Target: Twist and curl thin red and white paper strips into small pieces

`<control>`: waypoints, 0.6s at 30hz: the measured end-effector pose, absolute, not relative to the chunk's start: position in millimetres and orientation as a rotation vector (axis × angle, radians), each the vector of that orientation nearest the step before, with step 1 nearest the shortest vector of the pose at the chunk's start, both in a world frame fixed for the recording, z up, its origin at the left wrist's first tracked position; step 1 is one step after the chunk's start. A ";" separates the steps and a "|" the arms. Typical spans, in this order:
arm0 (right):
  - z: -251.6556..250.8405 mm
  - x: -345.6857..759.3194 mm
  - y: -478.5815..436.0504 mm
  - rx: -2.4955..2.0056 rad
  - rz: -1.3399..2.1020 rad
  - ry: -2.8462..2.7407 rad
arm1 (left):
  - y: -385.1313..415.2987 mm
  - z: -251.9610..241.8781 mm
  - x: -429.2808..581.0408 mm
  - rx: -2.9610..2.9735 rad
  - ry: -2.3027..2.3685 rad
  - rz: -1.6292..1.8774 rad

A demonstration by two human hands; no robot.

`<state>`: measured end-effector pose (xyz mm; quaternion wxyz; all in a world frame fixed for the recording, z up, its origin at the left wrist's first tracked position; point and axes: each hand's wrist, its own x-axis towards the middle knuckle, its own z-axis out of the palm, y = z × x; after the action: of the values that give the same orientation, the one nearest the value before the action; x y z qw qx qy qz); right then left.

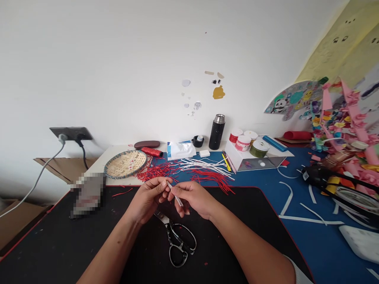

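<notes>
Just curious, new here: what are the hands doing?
Left hand, right hand: both pinching a white paper strip. Scissors on the black mat below, not in the way.

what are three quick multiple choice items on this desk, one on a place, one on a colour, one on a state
1. Where do the scissors lie?
A on the black desk mat
B on the blue mat
C on the floor

2. What colour is the thread spool?
A green
B red
C white

3. How is the white paper strip held?
A flat under a book
B wound on a spool
C pinched between the left hand and right hand

Answers: A, they rest below the hands on the black surface. B, its thread shows red. C, fingers of both hands close on it.
</notes>
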<state>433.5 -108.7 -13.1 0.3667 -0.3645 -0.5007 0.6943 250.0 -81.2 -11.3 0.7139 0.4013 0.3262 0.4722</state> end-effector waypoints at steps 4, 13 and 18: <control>-13.5 433.4 -108.7 -0.925 1.819 -1.269 | -81.0 -10.4 250.1 0.921 0.726 1.060; -18.2 429.0 -107.5 -1.090 1.557 -1.473 | -79.4 -14.5 250.1 1.180 0.892 1.065; -22.2 429.6 -107.6 -1.145 1.441 -1.590 | -78.8 -17.4 250.8 1.221 0.928 1.071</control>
<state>429.6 -107.6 -22.2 0.3472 -0.4413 -0.6131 0.5557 250.8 -78.8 -17.4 0.5937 0.5253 0.3991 0.4608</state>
